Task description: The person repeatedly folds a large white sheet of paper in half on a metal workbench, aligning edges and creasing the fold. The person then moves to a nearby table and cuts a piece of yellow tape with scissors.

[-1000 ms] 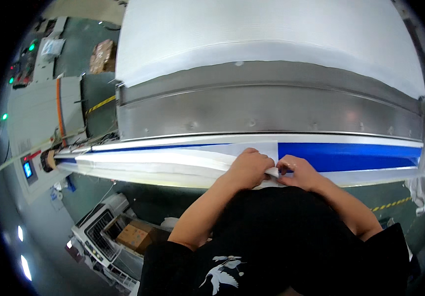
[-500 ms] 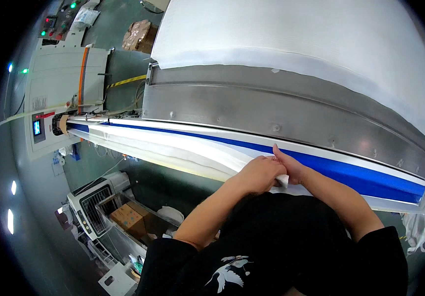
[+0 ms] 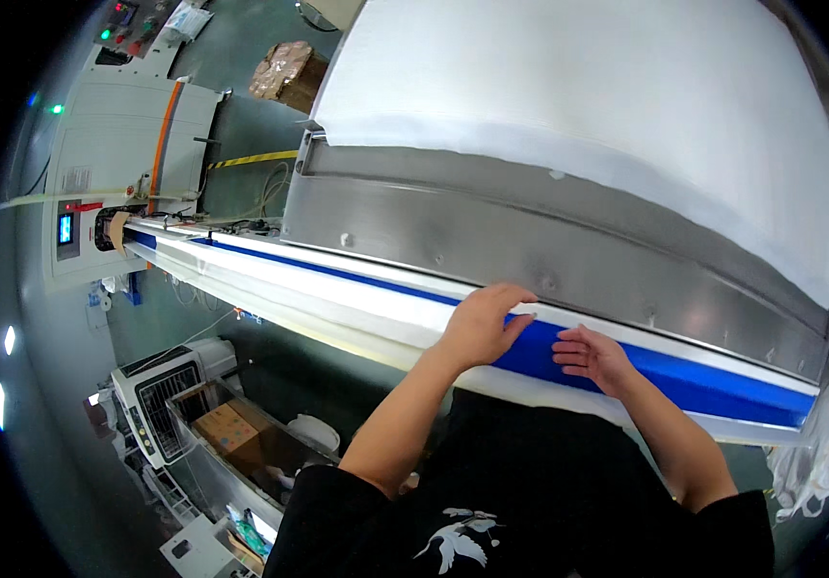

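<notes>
My left hand (image 3: 482, 326) lies over the long blue strip (image 3: 703, 378), beside the end of the white cloth (image 3: 366, 306). Its fingers reach right along the white edge, the thumb held apart below them, and I make out nothing gripped. A short gap away, my right hand (image 3: 595, 358) hovers above the blue surface. Its fingers are spread and slightly bent, with nothing in them. To the left of my hands the cloth runs lengthwise along the bed, covering most of the blue. Right of them the blue lies bare.
Beyond the strip rises a grey metal panel (image 3: 414, 217) under a wide white sheet (image 3: 578, 87). A white machine cabinet (image 3: 111, 144) stands far left. Below left are a bin holding a cardboard box (image 3: 231, 429) and a white appliance (image 3: 159, 395). Whitish cloth (image 3: 824, 414) hangs at right.
My hands have come apart from each other and let go of the cloth end. The left has moved left and farther out; the right is now open over the blue strip.
</notes>
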